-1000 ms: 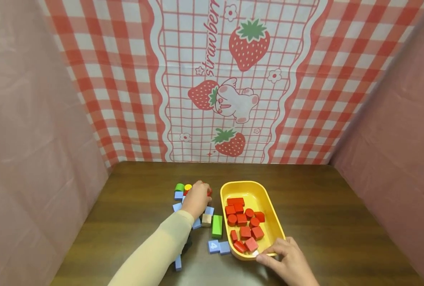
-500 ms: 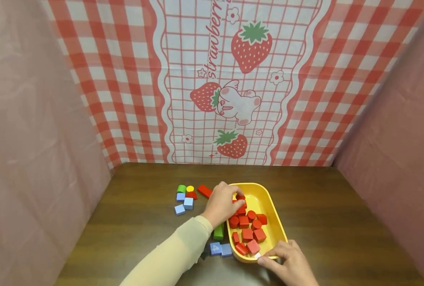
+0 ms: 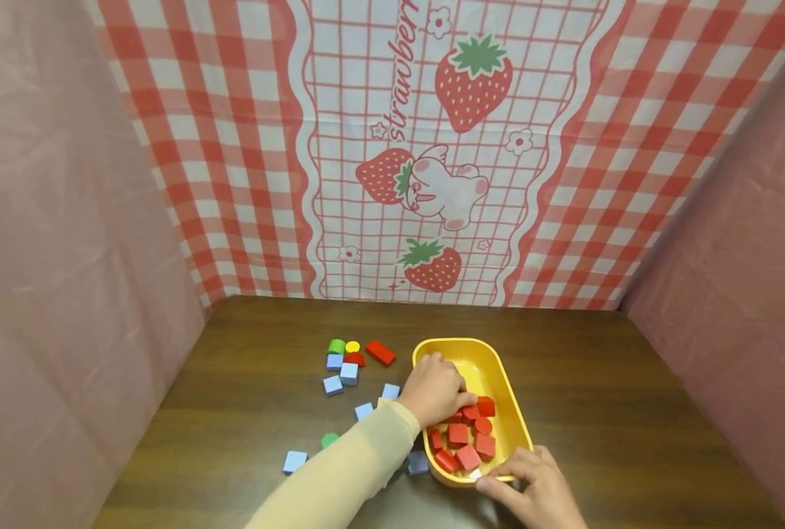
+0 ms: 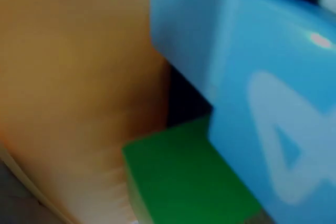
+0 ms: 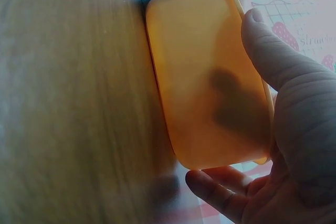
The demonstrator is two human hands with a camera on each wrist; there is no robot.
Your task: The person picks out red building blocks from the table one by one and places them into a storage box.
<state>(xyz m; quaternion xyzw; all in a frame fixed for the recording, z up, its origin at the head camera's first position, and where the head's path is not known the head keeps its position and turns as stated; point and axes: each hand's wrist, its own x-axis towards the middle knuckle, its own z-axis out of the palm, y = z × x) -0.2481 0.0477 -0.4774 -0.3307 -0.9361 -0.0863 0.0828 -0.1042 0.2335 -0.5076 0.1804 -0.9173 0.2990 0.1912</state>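
My left hand (image 3: 434, 388) reaches over the left wall of a yellow plastic tray (image 3: 513, 400), fingers down among red blocks (image 3: 458, 435). The hand hides part of the pile, and I cannot tell whether its fingers grip a block. At the near right corner, my right hand (image 3: 536, 485) holds the tray by its rim. In the right wrist view the thumb lies along the rim of the tray (image 5: 205, 77), with other fingers at its outer side. A blue block with a white 4 (image 4: 283, 129) and a green block (image 4: 184, 177) fill the left wrist view.
Left of the tray, blue blocks (image 3: 295, 462) lie scattered on the brown table (image 3: 234, 411). A flat red block (image 3: 381, 352), a yellow piece (image 3: 353, 347) and a green piece (image 3: 337, 346) lie farther back. A strawberry-patterned cloth (image 3: 425, 184) hangs behind the table.
My left hand has moved from the loose blocks into the tray, then nearer to me inside it. Some red blocks there have shifted towards the near end. The right hand stays at the rim.
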